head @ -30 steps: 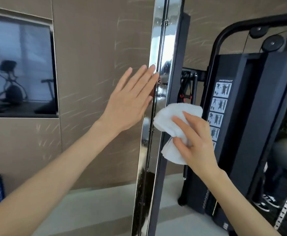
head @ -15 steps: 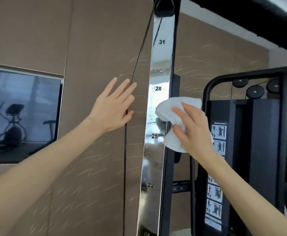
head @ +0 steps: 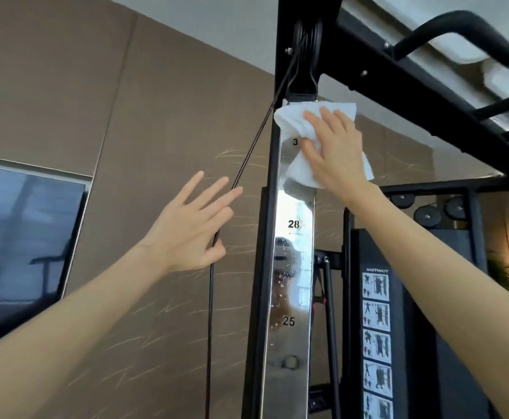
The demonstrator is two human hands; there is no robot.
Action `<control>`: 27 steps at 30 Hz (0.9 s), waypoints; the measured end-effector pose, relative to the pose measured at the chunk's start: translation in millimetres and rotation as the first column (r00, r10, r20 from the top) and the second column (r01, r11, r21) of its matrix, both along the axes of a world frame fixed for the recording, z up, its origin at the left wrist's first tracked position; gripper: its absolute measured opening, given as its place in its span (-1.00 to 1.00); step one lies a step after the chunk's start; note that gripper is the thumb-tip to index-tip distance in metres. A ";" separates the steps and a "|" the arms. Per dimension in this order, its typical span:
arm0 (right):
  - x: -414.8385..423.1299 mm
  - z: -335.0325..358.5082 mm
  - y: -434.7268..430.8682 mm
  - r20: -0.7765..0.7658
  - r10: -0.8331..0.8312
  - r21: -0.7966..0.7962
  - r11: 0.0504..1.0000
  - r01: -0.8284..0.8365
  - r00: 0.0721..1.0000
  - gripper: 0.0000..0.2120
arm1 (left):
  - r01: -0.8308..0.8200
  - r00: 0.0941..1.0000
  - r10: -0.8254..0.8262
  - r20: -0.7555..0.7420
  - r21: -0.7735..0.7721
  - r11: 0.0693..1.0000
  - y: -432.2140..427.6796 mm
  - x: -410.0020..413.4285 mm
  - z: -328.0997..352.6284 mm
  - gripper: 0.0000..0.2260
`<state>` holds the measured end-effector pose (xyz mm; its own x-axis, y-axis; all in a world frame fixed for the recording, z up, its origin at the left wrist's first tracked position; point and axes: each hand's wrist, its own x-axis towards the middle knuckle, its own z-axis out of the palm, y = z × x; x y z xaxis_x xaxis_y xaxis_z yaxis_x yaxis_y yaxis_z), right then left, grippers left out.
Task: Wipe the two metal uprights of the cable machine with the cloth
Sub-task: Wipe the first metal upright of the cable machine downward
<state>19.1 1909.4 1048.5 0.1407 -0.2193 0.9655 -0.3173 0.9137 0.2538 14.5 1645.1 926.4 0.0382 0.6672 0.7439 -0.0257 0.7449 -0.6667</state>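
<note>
Overhead, the right hand (head: pixel 336 149) pressed the white cloth (head: pixel 295 116) flat against the chromed upright (head: pixel 292 282), its fingers laid nearly straight over the fabric and its thumb lying against the bunched middle. The cloth spread out above the fingertips and bulged below the palm, covering the very top of the upright and part of a printed number; the marks 28 and 25 showed further down the metal, below the wrist. Directly above the cloth sat a black pulley (head: pixel 306 40) in its bracket, touching or almost touching the cloth's top edge. Left of and below that grip, the left hand (head: pixel 192 228) was held wide, fingers spread and holding nothing, with the dark cable (head: pixel 247 158) passing behind its fingers and bending there. To the right of the gripping wrist stood the black weight housing with its exercise chart (head: pixel 377 328), and a black crossbeam (head: pixel 398 95) ran away above it.
</note>
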 end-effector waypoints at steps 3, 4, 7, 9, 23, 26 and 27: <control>-12.0 29.1 -6.5 0.022 -0.086 0.027 0.996 0.085 0.996 -0.57 | 0.022 1.000 -0.022 0.012 0.022 1.000 5.6 -7.9 14.0 -0.62; -17.2 35.9 -9.9 0.029 -0.110 0.041 0.993 0.109 0.994 -0.57 | 0.033 0.999 -0.033 0.010 0.014 0.999 6.0 -9.8 18.3 -0.62; -35.2 49.8 -24.5 0.062 -0.176 0.005 0.984 0.176 0.982 -0.58 | 0.069 0.997 -0.070 -0.017 -0.028 0.997 2.9 -14.7 27.6 -0.64; -41.9 53.1 -32.1 0.057 -0.200 -0.015 0.979 0.202 0.978 -0.57 | 0.087 0.995 -0.089 -0.035 -0.051 0.995 -0.2 -17.5 30.3 -0.66; -35.0 51.8 -22.4 0.099 -0.136 0.158 0.980 0.119 0.986 -0.50 | 0.148 0.988 -0.148 0.039 -0.016 0.989 -8.2 -3.4 27.6 -0.70; -39.6 11.8 -16.7 0.054 -0.081 0.225 0.972 0.067 0.995 -0.52 | 0.161 0.984 -0.162 0.074 0.015 0.987 -6.2 -1.3 23.7 -0.70; -39.2 -6.1 -12.5 0.060 -0.061 0.260 0.965 0.043 0.996 -0.53 | 0.161 0.983 -0.162 0.086 0.024 0.987 -6.2 -0.6 23.2 -0.70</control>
<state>-20.1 1896.9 1042.4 0.0598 -0.4675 0.8820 -0.2954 0.8357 0.4630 14.0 1638.9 949.6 0.0793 0.6450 0.7601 0.1534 0.7455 -0.6486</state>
